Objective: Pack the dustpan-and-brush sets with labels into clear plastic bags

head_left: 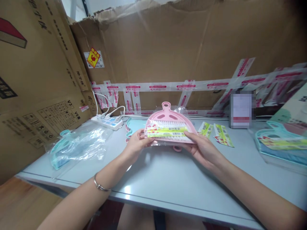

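Between both hands is a pink dustpan and brush set (168, 116) in a clear plastic bag, its hanging loop pointing away from me. A yellow-green printed label card (166, 131) lies across the white bristles. My left hand (137, 140) grips the left end, thumb on top near the label. My right hand (202, 148) pinches the right end, thumb on top and fingers underneath. Behind the held set, partly hidden, is a light blue dustpan (135, 125) on the table. Two loose label cards (223, 134) lie just right of my right hand.
A blue dustpan (59, 148) with clear plastic bags (92, 143) lies at left. Another bagged blue dustpan set (280, 142) is at right. A power strip (107, 122) with white cables and a phone-like device (241, 110) stand before a taped cardboard box (168, 48).
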Demonstrator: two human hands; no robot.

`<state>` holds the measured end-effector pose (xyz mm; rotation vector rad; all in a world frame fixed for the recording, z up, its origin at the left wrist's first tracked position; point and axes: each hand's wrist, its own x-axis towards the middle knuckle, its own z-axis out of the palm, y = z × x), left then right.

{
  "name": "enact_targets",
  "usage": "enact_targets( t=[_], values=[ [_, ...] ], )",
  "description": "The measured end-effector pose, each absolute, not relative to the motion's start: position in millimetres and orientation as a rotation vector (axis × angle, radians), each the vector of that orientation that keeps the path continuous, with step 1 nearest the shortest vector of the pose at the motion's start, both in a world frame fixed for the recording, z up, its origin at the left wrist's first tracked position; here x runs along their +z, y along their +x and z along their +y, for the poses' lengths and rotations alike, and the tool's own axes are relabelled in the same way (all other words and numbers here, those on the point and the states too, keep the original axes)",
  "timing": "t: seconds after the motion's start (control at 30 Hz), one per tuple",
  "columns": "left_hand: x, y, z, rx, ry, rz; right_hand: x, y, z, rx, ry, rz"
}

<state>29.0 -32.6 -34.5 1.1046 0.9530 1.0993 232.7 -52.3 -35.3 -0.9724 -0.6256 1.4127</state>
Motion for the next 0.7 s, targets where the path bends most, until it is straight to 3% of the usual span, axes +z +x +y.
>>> enact_targets(
  t=[0.4,0.7],
  values=[
    [-40.8,36.6,-34.5,1.15,1.0,0.958,-48.9,228.3,-46.4,1.237,-1.077,-0.599],
    [-41.7,29.5,-28.5,1.207,1.15,1.077,-41.9,231.9,-54.0,1.424,-0.918,-0.867]
  ],
)
